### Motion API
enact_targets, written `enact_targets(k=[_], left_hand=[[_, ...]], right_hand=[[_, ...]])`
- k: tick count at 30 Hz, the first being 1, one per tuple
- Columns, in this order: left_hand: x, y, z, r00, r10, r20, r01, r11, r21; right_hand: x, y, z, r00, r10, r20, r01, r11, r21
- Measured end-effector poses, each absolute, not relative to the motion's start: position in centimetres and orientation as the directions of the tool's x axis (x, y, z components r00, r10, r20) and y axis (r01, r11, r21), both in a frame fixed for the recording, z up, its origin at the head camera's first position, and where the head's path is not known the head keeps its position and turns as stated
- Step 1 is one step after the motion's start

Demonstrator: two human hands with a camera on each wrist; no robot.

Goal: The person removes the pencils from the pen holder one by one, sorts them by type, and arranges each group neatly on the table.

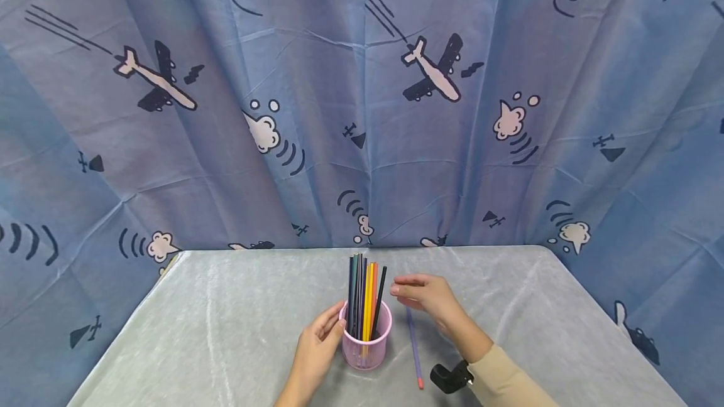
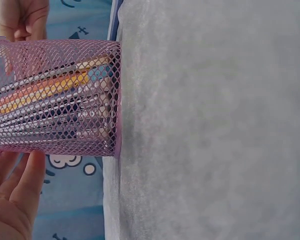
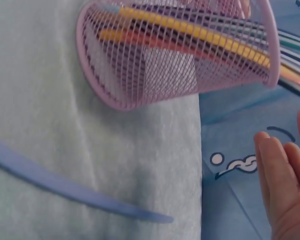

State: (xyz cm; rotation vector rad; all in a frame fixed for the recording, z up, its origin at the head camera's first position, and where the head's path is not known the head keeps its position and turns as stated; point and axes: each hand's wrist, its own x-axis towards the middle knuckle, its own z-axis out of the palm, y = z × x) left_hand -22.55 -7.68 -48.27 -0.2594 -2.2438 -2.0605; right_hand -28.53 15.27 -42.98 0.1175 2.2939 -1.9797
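Observation:
A pink mesh pencil cup [image 1: 364, 353] stands upright on the table with several coloured pencils [image 1: 369, 300] leaning in it, among them yellow, orange and black ones. My left hand [image 1: 317, 347] is at the cup's left side, its fingertips against the mesh near the rim. Above the table on the cup's other side, my right hand [image 1: 430, 299] has its fingers extended and holds nothing. Below and beside it lies a purple pencil [image 1: 414, 344] with a reddish end toward me. The right wrist view shows this purple pencil [image 3: 80, 192] apart from the cup.
A pale grey cloth covers the table [image 1: 254, 306]. Behind it hangs a blue curtain [image 1: 362, 112] printed with planes and clouds. A black device [image 1: 449, 379] is strapped at my right wrist, by the beige sleeve [image 1: 503, 379].

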Motion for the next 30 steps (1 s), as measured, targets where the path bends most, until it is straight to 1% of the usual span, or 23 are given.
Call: enact_targets(k=[5,6,8,12,13,19,24,30], left_hand=[[-22.5,-7.7,-48.3,-0.981,0.071,0.181,0.186,0.073,0.98],[-22.5,-7.7,-48.3,-0.981,0.07,0.181,0.186,0.073,0.98],[-22.5,-7.7,-48.3,-0.981,0.069,0.181,0.186,0.069,0.98],[-22.6,-7.7,-48.3,-0.981,0.07,0.181,0.185,0.064,0.981],[-22.6,-7.7,-48.3,-0.981,0.071,0.18,0.184,0.063,0.981],[-22.5,-7.7,-48.1,-0.982,0.071,0.173,0.178,0.072,0.981],[-22.5,-7.7,-48.1,-0.983,0.072,0.17,0.175,0.067,0.982],[-22.6,-7.7,-48.2,-0.982,0.073,0.173,0.178,0.067,0.982]], right_hand=[[-28.6,15.1,-42.9,-0.992,-0.102,-0.075,0.066,0.087,-0.994],[-28.9,15.3,-43.3,-0.989,-0.137,-0.049,0.04,0.068,-0.997],[-28.8,15.2,-43.2,-0.988,-0.152,-0.039,0.032,0.044,-0.999],[-28.7,14.7,-42.9,-0.988,-0.143,-0.059,0.054,0.039,-0.998],[-28.4,14.3,-42.4,-0.99,-0.108,-0.086,0.081,0.05,-0.995],[-28.3,13.5,-42.1,-0.992,-0.043,-0.121,0.118,0.064,-0.991],[-28.5,13.1,-42.4,-0.993,-0.026,-0.119,0.117,0.054,-0.992],[-28.5,12.8,-42.6,-0.993,-0.049,-0.105,0.105,0.011,-0.994]])
